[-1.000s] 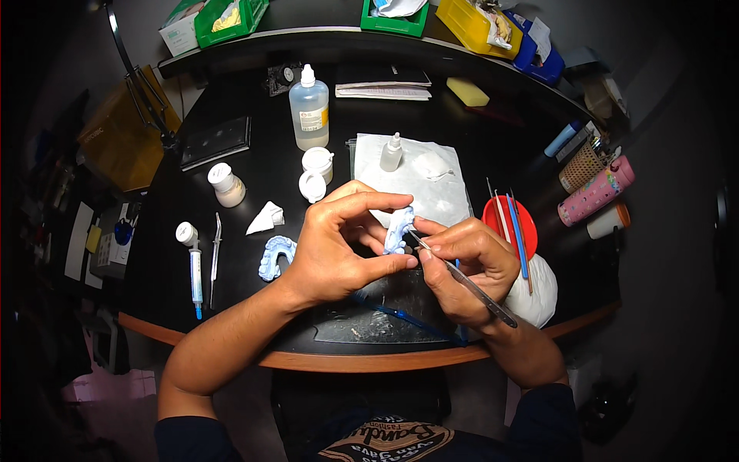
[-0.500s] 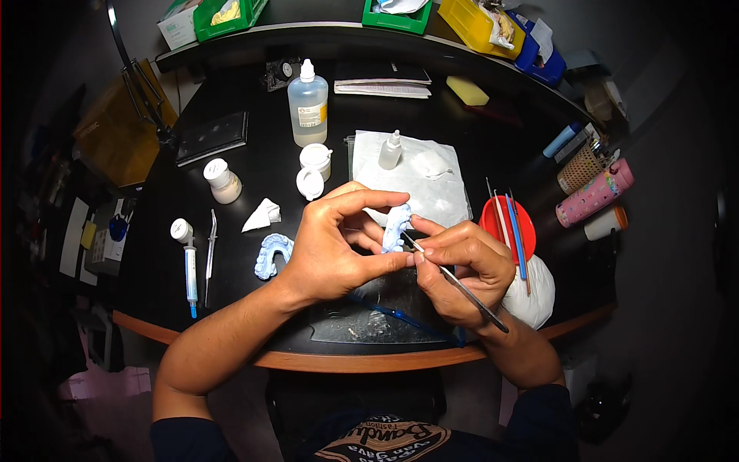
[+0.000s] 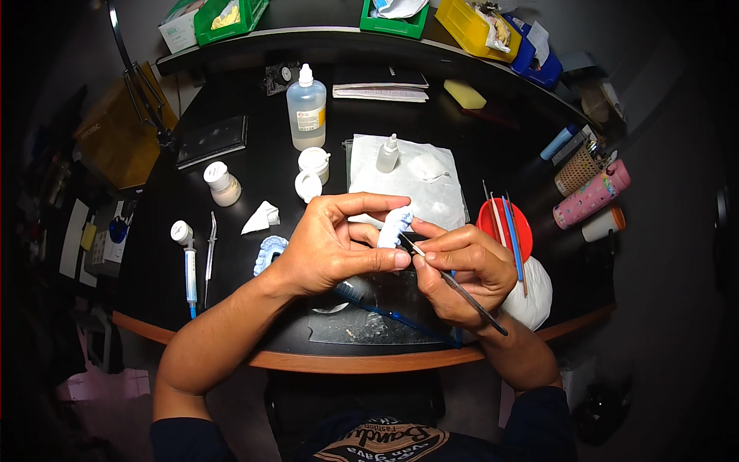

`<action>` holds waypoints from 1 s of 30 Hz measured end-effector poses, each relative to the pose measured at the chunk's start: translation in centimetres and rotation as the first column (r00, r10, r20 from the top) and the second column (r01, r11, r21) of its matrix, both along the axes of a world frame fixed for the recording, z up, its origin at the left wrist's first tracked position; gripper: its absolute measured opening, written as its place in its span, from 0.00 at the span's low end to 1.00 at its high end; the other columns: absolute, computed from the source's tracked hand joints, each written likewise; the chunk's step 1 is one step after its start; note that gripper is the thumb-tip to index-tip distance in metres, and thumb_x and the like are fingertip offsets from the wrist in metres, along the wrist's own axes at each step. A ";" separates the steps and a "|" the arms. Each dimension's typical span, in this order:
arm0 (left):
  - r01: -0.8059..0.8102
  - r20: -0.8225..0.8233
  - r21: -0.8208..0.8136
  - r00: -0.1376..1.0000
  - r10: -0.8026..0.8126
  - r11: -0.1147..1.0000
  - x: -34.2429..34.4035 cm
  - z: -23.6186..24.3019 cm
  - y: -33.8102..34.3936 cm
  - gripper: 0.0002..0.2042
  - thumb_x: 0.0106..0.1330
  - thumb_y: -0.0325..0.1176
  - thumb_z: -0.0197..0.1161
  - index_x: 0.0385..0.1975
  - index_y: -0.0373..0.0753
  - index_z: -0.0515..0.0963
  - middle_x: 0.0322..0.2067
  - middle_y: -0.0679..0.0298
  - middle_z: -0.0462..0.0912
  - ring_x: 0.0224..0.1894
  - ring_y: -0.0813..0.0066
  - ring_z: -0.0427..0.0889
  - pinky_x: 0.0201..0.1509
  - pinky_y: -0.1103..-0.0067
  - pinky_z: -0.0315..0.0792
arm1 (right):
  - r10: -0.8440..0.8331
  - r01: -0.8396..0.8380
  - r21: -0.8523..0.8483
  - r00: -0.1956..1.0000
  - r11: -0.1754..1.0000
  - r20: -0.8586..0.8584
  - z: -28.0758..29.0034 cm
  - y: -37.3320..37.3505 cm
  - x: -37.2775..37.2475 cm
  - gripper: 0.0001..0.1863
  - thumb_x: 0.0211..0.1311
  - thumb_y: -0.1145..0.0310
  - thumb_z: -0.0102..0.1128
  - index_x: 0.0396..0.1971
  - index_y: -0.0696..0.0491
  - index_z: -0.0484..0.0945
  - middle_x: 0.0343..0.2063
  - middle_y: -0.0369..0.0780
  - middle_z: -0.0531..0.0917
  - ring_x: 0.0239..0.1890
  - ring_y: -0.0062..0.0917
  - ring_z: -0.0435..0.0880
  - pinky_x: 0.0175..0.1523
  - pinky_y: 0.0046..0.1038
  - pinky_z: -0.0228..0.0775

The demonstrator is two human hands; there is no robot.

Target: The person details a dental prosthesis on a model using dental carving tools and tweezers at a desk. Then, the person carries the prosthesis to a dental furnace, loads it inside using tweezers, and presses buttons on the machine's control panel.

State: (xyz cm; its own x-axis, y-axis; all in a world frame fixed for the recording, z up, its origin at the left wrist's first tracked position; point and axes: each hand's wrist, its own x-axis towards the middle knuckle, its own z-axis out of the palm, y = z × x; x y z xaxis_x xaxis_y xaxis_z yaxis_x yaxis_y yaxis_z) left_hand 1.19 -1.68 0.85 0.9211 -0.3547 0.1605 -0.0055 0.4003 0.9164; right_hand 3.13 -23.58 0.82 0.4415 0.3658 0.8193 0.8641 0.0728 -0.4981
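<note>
My left hand holds a pale blue dental model upright between its fingers and thumb, near the middle of the desk. My right hand pinches a slim metal instrument, its tip at the model's right side. A second blue model lies left of my left hand and is partly hidden by it. Below both hands are a dark, scuffed mat and a blue strip. A red dish with thin tools across it and a white bundle sit right of my right hand.
White paper carries a small dropper bottle. Around it are a large bottle, white jars, a syringe, tweezers, a notebook, a sponge and a pink flask. Bins line the back shelf.
My left hand has moved slightly up and left with the model, covering more of the second model. My right hand and instrument have shifted a little; the instrument's tip remains at the model.
</note>
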 end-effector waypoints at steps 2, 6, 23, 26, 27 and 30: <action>0.002 0.020 0.002 1.000 -0.002 1.000 -0.1 0.0 0.0 0.32 0.61 0.18 0.76 0.65 0.21 0.70 0.43 0.48 0.88 0.44 0.71 0.90 0.49 0.82 0.87 | -0.003 0.003 0.013 1.000 1.000 -0.004 -0.1 0.0 0.0 0.09 0.54 0.88 0.68 0.33 0.62 0.82 0.31 0.48 0.86 0.38 0.32 0.91 0.57 0.45 0.86; -0.001 0.033 -0.001 0.999 0.001 1.000 -0.1 0.0 0.0 0.32 0.61 0.18 0.76 0.65 0.21 0.70 0.42 0.49 0.88 0.43 0.71 0.90 0.49 0.83 0.87 | -0.021 0.022 0.019 1.000 1.000 -0.005 -0.2 0.0 0.0 0.07 0.54 0.87 0.70 0.33 0.63 0.84 0.32 0.49 0.87 0.40 0.37 0.92 0.56 0.41 0.88; -0.017 0.011 0.067 1.000 0.017 0.998 -0.2 0.1 0.0 0.32 0.60 0.15 0.74 0.66 0.21 0.70 0.50 0.46 0.84 0.50 0.66 0.89 0.53 0.79 0.87 | -0.063 0.072 -0.063 0.990 0.995 0.126 0.1 -0.1 -0.1 0.10 0.56 0.89 0.68 0.36 0.63 0.81 0.33 0.51 0.85 0.39 0.35 0.91 0.55 0.42 0.88; -0.020 0.025 0.051 1.000 0.019 0.998 -0.1 -0.1 -0.1 0.32 0.59 0.15 0.75 0.65 0.22 0.71 0.51 0.50 0.83 0.49 0.68 0.88 0.52 0.80 0.87 | -0.085 0.089 -0.032 0.990 0.996 0.112 -0.2 0.1 -0.3 0.10 0.55 0.89 0.69 0.35 0.63 0.81 0.34 0.50 0.86 0.40 0.38 0.92 0.53 0.38 0.89; -0.021 0.025 0.049 0.999 0.020 0.999 -0.1 -0.1 -0.2 0.32 0.59 0.15 0.75 0.65 0.22 0.71 0.51 0.50 0.83 0.49 0.68 0.88 0.52 0.80 0.87 | -0.116 0.114 0.019 0.990 0.993 0.077 -0.4 0.1 -0.4 0.09 0.54 0.88 0.69 0.34 0.63 0.82 0.34 0.50 0.86 0.42 0.39 0.93 0.52 0.34 0.89; -0.081 0.104 0.080 0.992 0.072 0.993 -0.3 0.1 -0.4 0.32 0.56 0.15 0.78 0.63 0.24 0.75 0.49 0.56 0.81 0.45 0.73 0.88 0.48 0.83 0.87 | -0.079 0.077 0.047 0.995 0.996 0.053 -0.5 0.2 -0.3 0.09 0.54 0.89 0.69 0.33 0.63 0.81 0.33 0.49 0.85 0.41 0.39 0.92 0.51 0.34 0.90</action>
